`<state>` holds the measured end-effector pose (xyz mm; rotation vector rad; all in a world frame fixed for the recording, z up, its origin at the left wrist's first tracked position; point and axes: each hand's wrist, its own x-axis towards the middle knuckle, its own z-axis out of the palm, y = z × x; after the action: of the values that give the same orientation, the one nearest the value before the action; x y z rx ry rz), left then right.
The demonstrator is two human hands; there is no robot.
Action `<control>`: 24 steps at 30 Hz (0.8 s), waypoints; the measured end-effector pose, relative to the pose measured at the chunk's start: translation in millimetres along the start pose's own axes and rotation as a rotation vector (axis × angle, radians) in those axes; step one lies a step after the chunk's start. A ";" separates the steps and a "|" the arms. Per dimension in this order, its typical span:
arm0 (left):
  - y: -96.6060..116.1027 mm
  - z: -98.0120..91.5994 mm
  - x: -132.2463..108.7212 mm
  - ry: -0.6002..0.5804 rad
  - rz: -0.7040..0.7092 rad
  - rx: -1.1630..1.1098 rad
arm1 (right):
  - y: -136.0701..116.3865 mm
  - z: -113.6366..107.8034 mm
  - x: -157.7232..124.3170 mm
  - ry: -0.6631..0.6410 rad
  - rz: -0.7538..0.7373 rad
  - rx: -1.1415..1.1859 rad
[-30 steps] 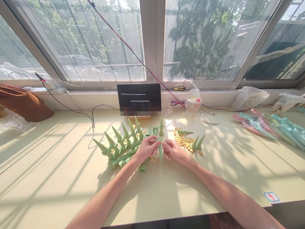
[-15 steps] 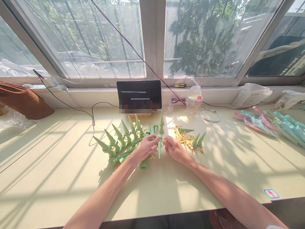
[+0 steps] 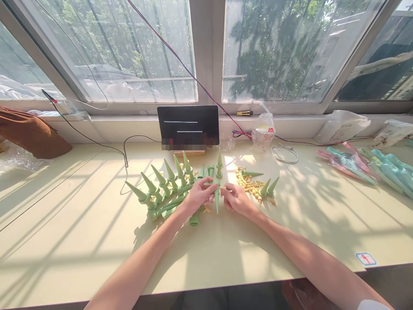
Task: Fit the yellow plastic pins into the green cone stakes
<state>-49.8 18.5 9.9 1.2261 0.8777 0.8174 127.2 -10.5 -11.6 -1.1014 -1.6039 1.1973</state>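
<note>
My left hand [image 3: 201,193] is closed around the wide end of a green plastic spike [image 3: 217,202], whose tip points down toward me. My right hand [image 3: 237,198] is pinched shut at the spike's side on a small yellow peg [image 3: 222,188], mostly hidden by the fingers. Left of my hands stand several green spikes [image 3: 158,175] in a slanting row, with green tubes [image 3: 172,206] lying before them. One more upright spike [image 3: 220,164] stands just beyond my hands. To the right lies a pile of yellow pegs [image 3: 253,186] with a few green cones [image 3: 272,186] among them.
A black screen [image 3: 189,127] leans by the window sill. Behind the pegs are a bagged cup [image 3: 263,133] and a coiled white cable [image 3: 284,154]. Pink and teal plastic items [image 3: 351,163] lie far right; a brown cloth bag [image 3: 29,133] lies far left.
Both hands stay together at the green spike, with only slight finger shifts. The small yellow peg in my right hand shows at the spike's side. The whole view has shifted slightly.
</note>
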 end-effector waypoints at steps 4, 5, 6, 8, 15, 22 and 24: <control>0.5 1.0 -0.6 -0.006 0.056 0.072 | -0.1 0.6 -0.1 -0.022 0.042 0.081; 0.8 1.4 -0.8 -0.007 0.069 0.087 | 0.4 0.7 0.0 -0.027 0.050 0.104; 1.1 1.9 -1.1 -0.008 0.081 0.100 | 0.9 0.9 0.2 -0.030 0.059 0.129; 1.8 3.0 -1.6 -0.007 0.105 0.120 | 1.1 1.0 0.3 -0.036 0.078 0.184; 0.6 3.4 -0.5 -0.009 0.165 0.170 | -5.5 2.2 0.6 -0.022 0.151 0.316; -2.7 2.3 1.2 -0.003 0.163 0.207 | -3.4 3.4 1.5 -0.008 0.153 0.355; -3.3 2.3 1.6 0.006 0.154 0.211 | -2.7 3.6 1.6 0.001 0.151 0.351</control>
<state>-46.9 18.5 6.8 1.4909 0.8994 0.8676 122.9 -10.2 -9.6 -1.0044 -1.2632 1.5099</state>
